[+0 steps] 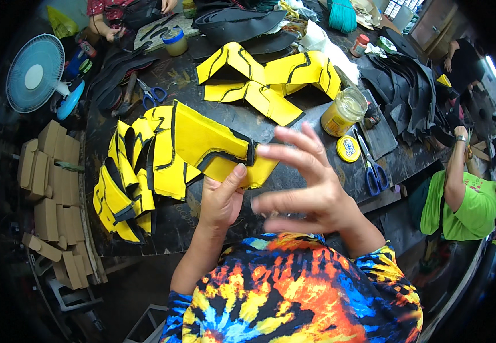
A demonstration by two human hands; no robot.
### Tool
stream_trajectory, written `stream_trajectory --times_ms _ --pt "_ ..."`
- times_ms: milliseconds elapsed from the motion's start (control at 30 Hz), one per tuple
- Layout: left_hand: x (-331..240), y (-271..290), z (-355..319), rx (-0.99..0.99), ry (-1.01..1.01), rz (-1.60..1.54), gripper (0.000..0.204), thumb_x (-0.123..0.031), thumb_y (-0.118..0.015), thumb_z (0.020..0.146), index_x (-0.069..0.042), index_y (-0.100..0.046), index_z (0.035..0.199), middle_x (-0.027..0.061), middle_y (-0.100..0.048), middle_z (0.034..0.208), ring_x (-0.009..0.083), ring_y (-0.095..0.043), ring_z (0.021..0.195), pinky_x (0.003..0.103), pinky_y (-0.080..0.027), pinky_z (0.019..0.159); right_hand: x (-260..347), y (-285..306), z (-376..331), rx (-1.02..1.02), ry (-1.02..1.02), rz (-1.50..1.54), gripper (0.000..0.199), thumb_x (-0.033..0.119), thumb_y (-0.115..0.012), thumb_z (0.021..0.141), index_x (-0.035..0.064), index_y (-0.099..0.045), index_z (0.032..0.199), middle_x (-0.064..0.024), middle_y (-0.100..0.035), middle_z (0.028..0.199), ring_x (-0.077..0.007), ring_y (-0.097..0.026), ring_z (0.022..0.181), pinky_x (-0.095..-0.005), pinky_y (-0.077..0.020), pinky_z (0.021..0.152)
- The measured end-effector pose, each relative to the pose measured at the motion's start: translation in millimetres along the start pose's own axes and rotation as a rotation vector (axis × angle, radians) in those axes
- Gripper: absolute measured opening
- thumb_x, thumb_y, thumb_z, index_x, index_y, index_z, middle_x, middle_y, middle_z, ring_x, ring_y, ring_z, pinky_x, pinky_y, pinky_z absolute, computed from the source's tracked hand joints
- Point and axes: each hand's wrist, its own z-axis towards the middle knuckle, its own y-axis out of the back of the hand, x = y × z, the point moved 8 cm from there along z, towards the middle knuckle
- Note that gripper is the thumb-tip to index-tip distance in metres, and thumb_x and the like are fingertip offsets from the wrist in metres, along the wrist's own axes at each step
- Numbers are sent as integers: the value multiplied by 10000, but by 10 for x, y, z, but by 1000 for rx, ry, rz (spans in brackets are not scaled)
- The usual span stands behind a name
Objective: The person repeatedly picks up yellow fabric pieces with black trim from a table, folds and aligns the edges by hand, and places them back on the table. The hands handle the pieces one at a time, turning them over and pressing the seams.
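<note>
Shirt is seen at six o'clock; yellow piece is pinched by left hand, at ten o'clock from wide-spread right hand.

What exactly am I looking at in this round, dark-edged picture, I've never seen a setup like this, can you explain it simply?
There's no robot: these are a person's bare hands. The one picture comes from a wide camera worn on that person's head, looking down, which is why straight edges bend. The left hand grips a yellow piece with black edging. The right hand is raised beside it, fingers spread and blurred; whether it touches the piece I can't tell. On the dark table lie more yellow pieces, an open jar, a yellow lid and blue-handled scissors.
</note>
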Motion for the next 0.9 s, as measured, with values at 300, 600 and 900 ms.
stream_trajectory --times_ms 300,600,900 --pt "-29 -12 22 36 -31 79 438 -50 -597 1025 -112 -505 1448 44 -622 1377 195 -594 1284 408 -461 1114 -719 298 -78 -481 -290 848 357 258 -726 843 68 -714 1145 -212 -520 1436 -302 -472 1382 -447 -322 1161" --pt "-48 -82 -14 17 -6 18 389 -30 -589 1030 -73 -531 1413 71 -617 1380 195 -593 1277 377 -461 1100 -536 -135 33 -222 -220 37 409 193 -783 797 237 -774 1204 -135 -531 1497 -352 -417 1437 -503 -269 1196" --pt "-61 -38 11 -4 -35 -8 388 -34 -552 1047 -83 -515 1430 73 -604 1398 205 -585 1293 389 -470 1099 -338 39 23 -203 -34 612 358 328 -804 752 153 -814 1065 -208 -490 1518 -389 -400 1443 -520 -228 1215"
